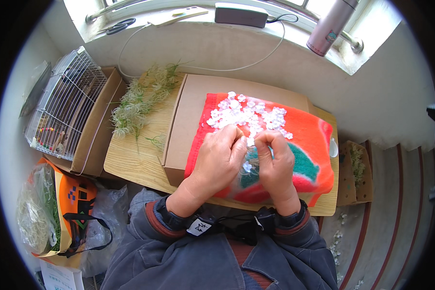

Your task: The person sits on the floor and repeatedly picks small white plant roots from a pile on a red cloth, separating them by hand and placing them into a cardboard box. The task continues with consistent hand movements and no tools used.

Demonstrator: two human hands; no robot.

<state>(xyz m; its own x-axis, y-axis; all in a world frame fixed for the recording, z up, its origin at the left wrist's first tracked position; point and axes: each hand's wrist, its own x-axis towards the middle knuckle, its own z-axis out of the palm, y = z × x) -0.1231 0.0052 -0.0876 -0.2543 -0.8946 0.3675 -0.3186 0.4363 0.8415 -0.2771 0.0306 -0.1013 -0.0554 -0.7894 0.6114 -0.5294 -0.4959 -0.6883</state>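
Observation:
My left hand (221,152) and my right hand (276,156) are close together over a red, orange and green fleece cloth (301,127). Thumb and forefinger of each hand are pinched at a bundle of thin pale strands (252,159). The exact grip is hidden behind the fingertips. A single small flower (247,166), looking bluish white, shows among the strands below the fingers. Just beyond my fingertips a loose heap of small white artificial flowers (239,114) lies on the cloth. The cloth covers part of a cardboard box (194,98).
The box stands on a wooden table (150,166), with artificial grass sprigs (141,101) at its left. A wire cage (67,108) and an orange bag (76,206) are further left. On the windowsill are a speaker (241,15) and a bottle (330,29). Stairs (384,188) descend at right.

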